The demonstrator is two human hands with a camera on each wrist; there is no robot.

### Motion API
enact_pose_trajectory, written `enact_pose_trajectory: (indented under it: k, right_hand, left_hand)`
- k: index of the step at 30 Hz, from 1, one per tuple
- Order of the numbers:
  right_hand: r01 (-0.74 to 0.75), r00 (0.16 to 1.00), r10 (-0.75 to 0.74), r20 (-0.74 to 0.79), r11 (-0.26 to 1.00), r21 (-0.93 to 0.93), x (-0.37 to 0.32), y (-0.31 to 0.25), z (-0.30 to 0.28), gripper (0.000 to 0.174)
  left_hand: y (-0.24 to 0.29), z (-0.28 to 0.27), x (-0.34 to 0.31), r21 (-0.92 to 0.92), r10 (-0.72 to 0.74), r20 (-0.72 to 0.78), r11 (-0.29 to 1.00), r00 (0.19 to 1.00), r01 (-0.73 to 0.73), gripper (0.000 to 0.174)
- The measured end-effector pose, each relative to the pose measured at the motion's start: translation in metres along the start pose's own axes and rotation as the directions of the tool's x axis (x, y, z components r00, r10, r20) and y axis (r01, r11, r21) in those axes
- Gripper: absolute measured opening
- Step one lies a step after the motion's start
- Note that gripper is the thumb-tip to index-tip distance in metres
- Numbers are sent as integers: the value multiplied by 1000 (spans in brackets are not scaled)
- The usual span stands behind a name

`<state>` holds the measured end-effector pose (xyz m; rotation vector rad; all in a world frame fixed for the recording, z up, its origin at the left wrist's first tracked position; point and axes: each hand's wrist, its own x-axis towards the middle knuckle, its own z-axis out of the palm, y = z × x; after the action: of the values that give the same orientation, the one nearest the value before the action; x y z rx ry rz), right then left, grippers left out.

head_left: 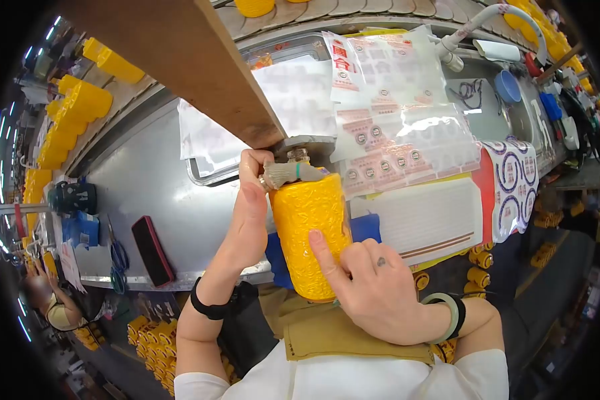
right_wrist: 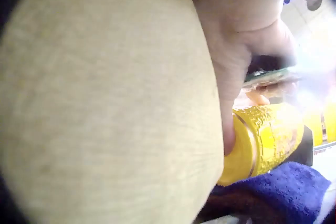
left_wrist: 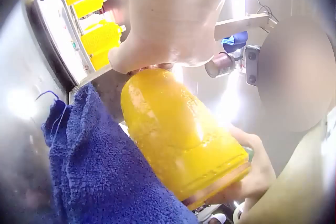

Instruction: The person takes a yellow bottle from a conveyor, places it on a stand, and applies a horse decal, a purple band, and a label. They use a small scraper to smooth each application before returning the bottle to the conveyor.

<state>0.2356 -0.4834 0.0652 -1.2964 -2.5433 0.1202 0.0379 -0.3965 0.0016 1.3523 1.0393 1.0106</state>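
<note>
A yellow bottle with an embossed surface (head_left: 307, 233) lies along my lap side of the bench, its neck end at the metal-tipped wooden beam (head_left: 213, 80). My left hand (head_left: 250, 227) grips it at the neck end; a grey bristly tuft with a green band (head_left: 293, 175) sits beside those fingers. My right hand (head_left: 380, 287) holds the base end, index finger laid along the side and the other fingers bent. In the right wrist view the thumb presses near the bottle's base (right_wrist: 239, 155). A blue cloth (left_wrist: 105, 166) lies under the bottle.
Printed label sheets (head_left: 407, 140) and a lined white pad (head_left: 427, 220) cover the bench to the right. A phone (head_left: 152, 250) and scissors (head_left: 118, 257) lie left. More yellow bottles (head_left: 80, 110) stand on the conveyor behind. A tap (head_left: 453, 53) and blue bowl (head_left: 508, 87) are at the back right.
</note>
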Motion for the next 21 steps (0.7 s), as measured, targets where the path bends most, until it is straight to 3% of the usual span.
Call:
enact_pose_trajectory:
  k: [1, 3, 4, 6, 8, 10, 12, 13, 14, 16, 20, 21]
  right_hand:
    - [7, 1000, -7, -2, 1000, 1, -2, 2, 2, 68]
    - [-45, 999, 50, -21, 978, 205, -12, 13, 10, 70]
    - [-44, 999, 49, -21, 978, 205, -17, 16, 17, 70]
    - [-113, 992, 123, -38, 972, 208, -26, 19, 28, 72]
    - [-97, 994, 105, -23, 968, 233, -24, 19, 24, 70]
    - [-51, 999, 51, 4, 996, 76, -18, 14, 16, 68]
    - [-24, 999, 23, 39, 999, 31, -7, 3, -1, 69]
    - [3, 997, -2, 76, 1000, -13, -2, -2, -5, 70]
    - [-1, 997, 2, 75, 1000, -15, 1, -5, -3, 70]
    - [0, 1000, 0, -17, 1000, 12, 7, -10, 2, 69]
    - [12, 998, -20, 60, 991, 135, -14, 13, 6, 67]
    - [-102, 995, 97, 36, 970, 222, -22, 16, 8, 73]
  left_hand:
    - [-3, -8, -1, 2, 2, -7, 1000, 1000, -2, 80]
    - [-13, -30, -3, -32, -27, -61, 999, 998, 25, 78]
    - [-14, -31, -4, -132, -52, -111, 991, 992, 37, 77]
    - [-21, -33, -9, -111, -57, 6, 992, 998, 57, 78]
    - [-25, -27, -10, -163, -88, 38, 982, 995, 93, 78]
    - [-24, -21, -8, -213, -111, 70, 969, 991, 123, 79]
    - [-12, -16, -5, -139, -117, 96, 982, 989, 129, 80]
    - [-7, -10, -2, -139, -51, 40, 989, 998, 57, 70]
    - [-7, -9, -2, -139, -51, 44, 989, 998, 56, 70]
    - [-7, -10, -2, -113, -45, 44, 992, 998, 49, 72]
    - [-14, -18, -4, -108, -29, 60, 993, 998, 35, 75]
    - [-20, -22, -6, -108, -41, 55, 993, 998, 47, 77]
